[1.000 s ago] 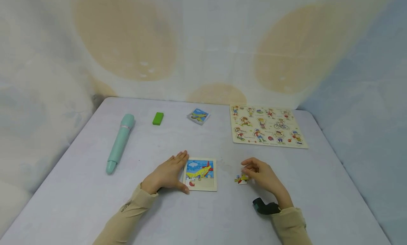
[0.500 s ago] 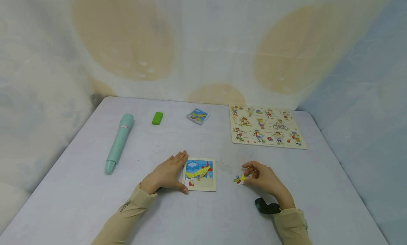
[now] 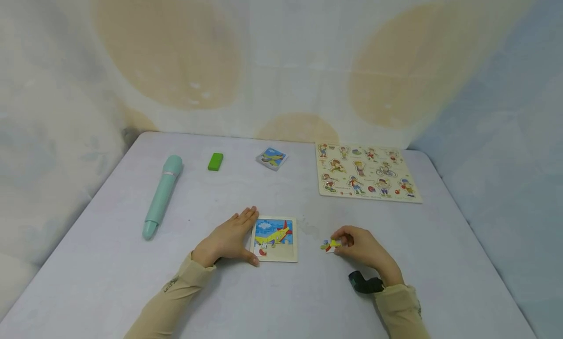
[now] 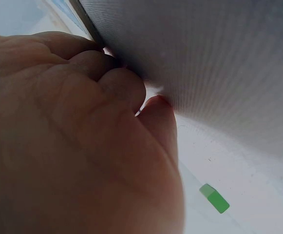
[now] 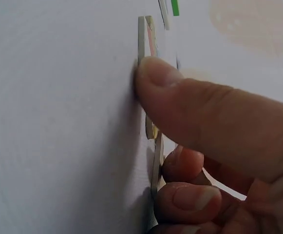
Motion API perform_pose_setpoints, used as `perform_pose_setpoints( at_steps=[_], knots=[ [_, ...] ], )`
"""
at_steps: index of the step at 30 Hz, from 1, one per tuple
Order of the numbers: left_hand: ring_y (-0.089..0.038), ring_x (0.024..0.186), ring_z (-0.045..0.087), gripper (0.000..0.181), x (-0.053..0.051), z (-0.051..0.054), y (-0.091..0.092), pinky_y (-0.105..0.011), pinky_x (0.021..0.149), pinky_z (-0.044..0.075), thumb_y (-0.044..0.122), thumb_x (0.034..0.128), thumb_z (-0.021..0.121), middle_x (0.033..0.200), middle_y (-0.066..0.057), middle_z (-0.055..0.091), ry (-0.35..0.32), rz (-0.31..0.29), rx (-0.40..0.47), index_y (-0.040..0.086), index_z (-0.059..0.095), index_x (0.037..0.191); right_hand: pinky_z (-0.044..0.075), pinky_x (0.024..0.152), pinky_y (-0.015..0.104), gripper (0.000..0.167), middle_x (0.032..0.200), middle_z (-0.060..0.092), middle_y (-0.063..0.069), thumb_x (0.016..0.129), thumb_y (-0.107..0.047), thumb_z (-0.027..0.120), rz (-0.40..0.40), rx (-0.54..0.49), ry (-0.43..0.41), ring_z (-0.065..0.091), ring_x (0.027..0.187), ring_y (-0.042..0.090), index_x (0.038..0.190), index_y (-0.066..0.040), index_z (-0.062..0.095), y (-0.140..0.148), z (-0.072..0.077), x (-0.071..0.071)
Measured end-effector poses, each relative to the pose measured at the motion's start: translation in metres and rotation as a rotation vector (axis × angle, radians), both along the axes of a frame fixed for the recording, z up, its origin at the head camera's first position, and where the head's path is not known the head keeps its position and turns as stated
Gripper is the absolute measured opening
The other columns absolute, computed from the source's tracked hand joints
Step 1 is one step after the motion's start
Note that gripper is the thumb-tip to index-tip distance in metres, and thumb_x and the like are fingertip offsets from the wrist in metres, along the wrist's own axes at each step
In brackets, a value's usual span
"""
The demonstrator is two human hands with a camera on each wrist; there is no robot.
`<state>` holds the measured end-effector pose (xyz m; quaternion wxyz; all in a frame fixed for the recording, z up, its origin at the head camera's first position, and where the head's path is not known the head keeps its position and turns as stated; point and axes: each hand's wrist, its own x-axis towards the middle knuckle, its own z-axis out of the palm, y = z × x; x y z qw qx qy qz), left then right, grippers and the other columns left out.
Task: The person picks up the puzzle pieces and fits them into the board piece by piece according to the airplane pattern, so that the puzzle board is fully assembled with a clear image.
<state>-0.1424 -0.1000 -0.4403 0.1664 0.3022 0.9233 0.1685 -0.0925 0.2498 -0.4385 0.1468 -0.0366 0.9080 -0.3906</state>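
Note:
My left hand [image 3: 230,237] lies with its fingers stretched along the left edge of a square jigsaw tray [image 3: 283,254]. The tray's airplane picture is laid at the top, and bare wood shows at the lower right. In the left wrist view the fingers [image 4: 124,92] touch the tray's side. To the right of the tray, my right hand [image 3: 362,246] pinches small jigsaw pieces [image 3: 327,246] between thumb and curled fingers. Seen from the right wrist, the thumb [image 5: 160,78] presses the edge of these overlapping pieces [image 5: 141,36], low over the table. The fingers partly hide them.
At the back right lies a wooden picture board [image 3: 367,175] with figures of children. A small airplane picture [image 3: 271,158] and a green block [image 3: 215,161] lie at the back. A mint-green microphone-shaped thing [image 3: 162,197] is at the left. A dark wrist camera [image 3: 365,283] sits on the right wrist.
My right thumb and fingers have closed in on the jigsaw pieces from their right side. My left hand has stayed at the tray. The whole view has shifted slightly.

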Motion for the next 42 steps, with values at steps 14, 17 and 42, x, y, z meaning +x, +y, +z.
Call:
perform_pose_setpoints(
  at_steps=[14, 17, 42],
  knots=[
    [-0.032, 0.151, 0.016, 0.125, 0.0, 0.0, 0.0, -0.05, 0.122, 0.019, 0.056, 0.0617, 0.085, 0.161, -0.017, 0.019, -0.005, 0.003, -0.007, -0.003, 0.022, 0.152, 0.048, 0.064, 0.02, 0.015, 0.086, 0.065, 0.005, 0.084, -0.006, 0.069, -0.021, -0.075, 0.024, 0.057, 0.077, 0.015, 0.097, -0.005, 0.062, -0.002, -0.004, -0.003],
    [-0.032, 0.151, 0.016, 0.124, 0.0, 0.002, 0.0, -0.05, 0.122, 0.019, 0.055, 0.0619, 0.085, 0.161, -0.018, 0.019, -0.006, 0.004, -0.006, -0.004, 0.023, 0.152, 0.049, 0.064, 0.02, 0.015, 0.088, 0.066, 0.005, 0.085, -0.008, 0.069, -0.044, -0.077, 0.02, 0.059, 0.077, 0.014, 0.099, -0.005, 0.064, -0.002, -0.006, -0.006],
    [-0.031, 0.151, 0.015, 0.123, 0.001, 0.004, 0.001, -0.049, 0.122, 0.018, 0.055, 0.0625, 0.085, 0.161, -0.017, 0.019, -0.008, 0.006, -0.021, -0.003, 0.023, 0.152, 0.045, 0.053, 0.022, 0.017, 0.083, 0.066, 0.007, 0.089, -0.015, 0.069, 0.009, -0.134, 0.017, 0.053, 0.066, 0.016, 0.101, -0.004, 0.065, -0.024, 0.004, -0.032]
  ],
)
